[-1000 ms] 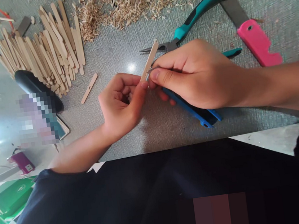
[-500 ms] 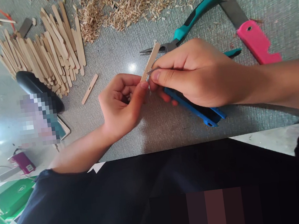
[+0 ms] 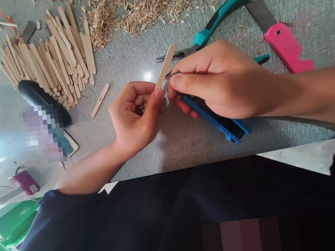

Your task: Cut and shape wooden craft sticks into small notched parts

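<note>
My left hand [image 3: 137, 113] pinches a wooden craft stick [image 3: 166, 64] by its lower end between thumb and fingers. The stick points up and to the right, with a small cut near the thumb. My right hand [image 3: 211, 83] is closed round a folding knife [image 3: 212, 116] with a blue handle; the handle juts out below the palm. The dark tip of its blade shows past the right thumb, close beside the stick; whether it touches cannot be made out. Another craft stick [image 3: 100, 100], with a small slot in its middle, lies on the table left of my left hand.
Many craft sticks [image 3: 46, 63] lie piled at the upper left, near a black cylindrical object [image 3: 45, 101] and a blurred-out phone-like device. Wood shavings [image 3: 140, 6] spread along the back. Teal-handled pliers [image 3: 226, 8] and a pink-handled folding knife [image 3: 287, 45] lie beyond my right hand.
The craft stick has turned slightly in my left hand and shows more of its flat face. My right hand has shifted a little, and the knife handle's lower end has swung left.
</note>
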`<state>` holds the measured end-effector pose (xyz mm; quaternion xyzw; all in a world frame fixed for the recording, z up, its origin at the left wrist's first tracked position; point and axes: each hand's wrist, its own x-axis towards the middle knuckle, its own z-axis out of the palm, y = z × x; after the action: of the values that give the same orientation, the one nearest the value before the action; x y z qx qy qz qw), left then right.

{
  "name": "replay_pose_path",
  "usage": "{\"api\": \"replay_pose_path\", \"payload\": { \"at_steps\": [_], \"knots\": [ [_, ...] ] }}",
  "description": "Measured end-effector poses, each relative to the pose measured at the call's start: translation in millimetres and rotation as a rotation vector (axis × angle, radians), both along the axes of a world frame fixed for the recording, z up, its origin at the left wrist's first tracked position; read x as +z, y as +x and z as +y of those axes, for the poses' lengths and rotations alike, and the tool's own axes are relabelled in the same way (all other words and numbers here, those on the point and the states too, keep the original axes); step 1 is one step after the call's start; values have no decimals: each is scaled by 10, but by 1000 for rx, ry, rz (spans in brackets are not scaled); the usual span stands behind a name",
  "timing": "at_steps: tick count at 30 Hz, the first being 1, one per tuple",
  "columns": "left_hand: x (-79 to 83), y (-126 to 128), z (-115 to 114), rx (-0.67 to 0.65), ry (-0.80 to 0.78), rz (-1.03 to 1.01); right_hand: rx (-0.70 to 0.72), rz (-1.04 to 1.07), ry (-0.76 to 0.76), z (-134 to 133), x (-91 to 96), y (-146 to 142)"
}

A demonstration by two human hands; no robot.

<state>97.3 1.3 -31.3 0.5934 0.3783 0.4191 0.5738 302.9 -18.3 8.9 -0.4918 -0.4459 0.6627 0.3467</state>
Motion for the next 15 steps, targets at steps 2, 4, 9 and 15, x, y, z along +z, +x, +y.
{"api": "replay_pose_path", "payload": {
  "at_steps": [2, 4, 9, 15],
  "knots": [
    [14, -5, -4, -7, -10, 2, 1, -7, 17, -7, -9, 4],
    [25, -9, -7, -15, -10, -9, 4, -20, 40, -15, -20, 7],
    [21, -1, -12, -24, 5, -40, 0, -60, 97, -24, -46, -4],
    [6, 14, -19, 22, 43, -15, -15, -58, 90, -26, -45, -10]
  ]
}}
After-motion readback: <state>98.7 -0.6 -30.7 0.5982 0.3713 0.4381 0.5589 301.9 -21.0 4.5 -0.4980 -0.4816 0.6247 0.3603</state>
